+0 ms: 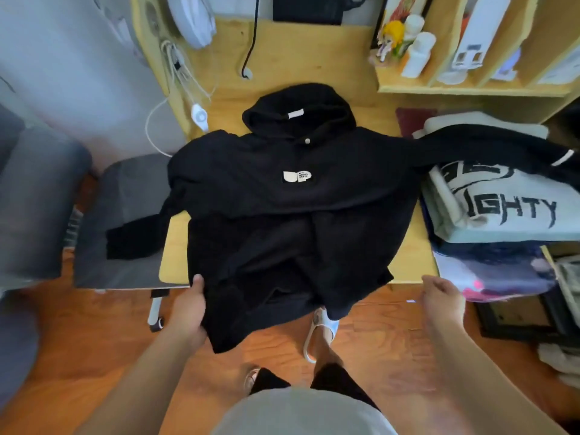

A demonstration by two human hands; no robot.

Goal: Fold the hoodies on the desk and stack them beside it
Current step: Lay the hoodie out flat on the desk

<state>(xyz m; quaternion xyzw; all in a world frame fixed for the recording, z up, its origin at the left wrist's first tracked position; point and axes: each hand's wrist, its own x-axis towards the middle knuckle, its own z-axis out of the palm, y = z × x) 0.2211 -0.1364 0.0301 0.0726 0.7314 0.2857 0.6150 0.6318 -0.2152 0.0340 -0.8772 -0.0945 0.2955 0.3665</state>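
Lying front-up across the desk (175, 262), a black hoodie (295, 208), hood toward the far edge, hem hanging over the near edge. Left hand (190, 309) grips the hem's left corner, thumb on top. Right hand (442, 298) off the cloth, fingers loosely curled, holding nothing. One sleeve drapes over a chair (125, 221), the other over a pile (496, 215) of folded clothes at the desk's right.

I read "IGHTY" in large black letters on the pale folded garment (502, 211) at the desk's right; letters before them are hidden. The white chest patch (297, 176) on the black hoodie (282, 215) carries print too small to read.
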